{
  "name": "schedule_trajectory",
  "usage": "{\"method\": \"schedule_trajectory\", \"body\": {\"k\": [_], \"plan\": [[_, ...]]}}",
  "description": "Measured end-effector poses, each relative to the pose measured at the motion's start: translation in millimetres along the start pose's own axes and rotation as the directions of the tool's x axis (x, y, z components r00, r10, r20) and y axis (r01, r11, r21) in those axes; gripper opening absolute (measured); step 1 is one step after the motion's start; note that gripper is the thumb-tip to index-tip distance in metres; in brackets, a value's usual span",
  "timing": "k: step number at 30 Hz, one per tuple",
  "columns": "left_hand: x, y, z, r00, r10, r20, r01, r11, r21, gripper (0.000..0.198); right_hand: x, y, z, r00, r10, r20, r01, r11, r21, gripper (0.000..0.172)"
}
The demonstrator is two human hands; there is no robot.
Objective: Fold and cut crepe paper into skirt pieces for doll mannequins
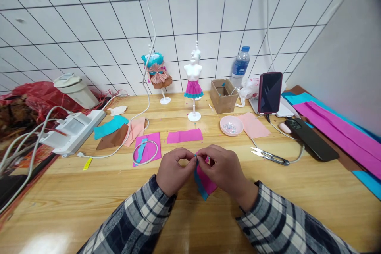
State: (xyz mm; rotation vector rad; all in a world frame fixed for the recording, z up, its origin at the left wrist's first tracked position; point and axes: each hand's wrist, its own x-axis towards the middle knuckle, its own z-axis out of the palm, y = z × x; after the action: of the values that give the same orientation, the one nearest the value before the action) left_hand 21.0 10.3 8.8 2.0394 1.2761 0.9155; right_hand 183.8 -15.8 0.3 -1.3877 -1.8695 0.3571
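Note:
Both my hands meet over the wooden table near its front edge. My left hand and my right hand pinch the top of a small folded piece of pink and blue crepe paper, which hangs down between them. Just beyond my hands lies a flat pink paper strip. A white doll mannequin with a pink and teal skirt stands behind it. A second stand with a teal, peach and brown paper dress is to its left.
Small scissors lie right of my hands, with a pink dish of beads, a cardboard box, a water bottle and two phones beyond. Paper scraps, a power strip and cables sit left. Long crepe sheets lie far right.

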Motion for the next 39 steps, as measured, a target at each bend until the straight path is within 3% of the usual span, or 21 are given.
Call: {"method": "schedule_trajectory", "body": {"k": [13, 16, 21, 23, 26, 30, 32, 33, 35, 39], "plan": [[2, 1, -0.4, 1.0, -0.028, 0.013, 0.03, 0.994, -0.101, 0.012, 4, -3, 3, 0.977, 0.211, 0.008, -0.206, 0.946, 0.249, 0.005], [2, 1, -1.0, 0.998, -0.048, 0.03, 0.052, 0.987, -0.149, 0.013, 5, -4, 3, 0.953, 0.3, 0.048, -0.299, 0.896, 0.327, 0.006], [2, -2, -1.0, 0.985, -0.146, 0.09, 0.17, 0.911, -0.375, 0.011, 11, 2, 6, 0.856, 0.495, 0.151, -0.472, 0.626, 0.621, 0.013], [2, -4, 0.4, 0.971, -0.195, 0.138, 0.239, 0.807, -0.541, 0.013, 13, 6, 9, 0.813, 0.558, 0.167, -0.485, 0.49, 0.724, 0.014], [2, -8, 3.0, 0.945, -0.258, 0.203, 0.319, 0.576, -0.753, 0.019, 15, 12, 11, 0.749, 0.627, 0.215, -0.479, 0.289, 0.829, 0.016], [1, -12, 3.2, 0.902, -0.34, 0.266, 0.382, 0.341, -0.859, 0.023, 17, 23, 9, 0.688, 0.659, 0.306, -0.421, 0.019, 0.907, 0.026], [-1, -14, 0.7, 0.887, -0.352, 0.299, 0.405, 0.282, -0.87, 0.024, 19, 29, 4, 0.673, 0.676, 0.299, -0.368, -0.044, 0.929, 0.03], [-2, -16, -1.1, 0.881, -0.344, 0.324, 0.422, 0.264, -0.867, 0.024, 20, 32, 1, 0.676, 0.687, 0.268, -0.34, -0.033, 0.94, 0.03], [-4, -17, -5.0, 0.872, -0.323, 0.367, 0.45, 0.24, -0.86, 0.023, 26, 36, -8, 0.703, 0.697, 0.139, -0.27, 0.081, 0.959, 0.03], [-5, -18, -10.7, 0.866, -0.331, 0.375, 0.454, 0.205, -0.867, 0.022, 58, 40, -34, 0.8, 0.564, -0.207, -0.111, 0.478, 0.871, 0.029]]}}
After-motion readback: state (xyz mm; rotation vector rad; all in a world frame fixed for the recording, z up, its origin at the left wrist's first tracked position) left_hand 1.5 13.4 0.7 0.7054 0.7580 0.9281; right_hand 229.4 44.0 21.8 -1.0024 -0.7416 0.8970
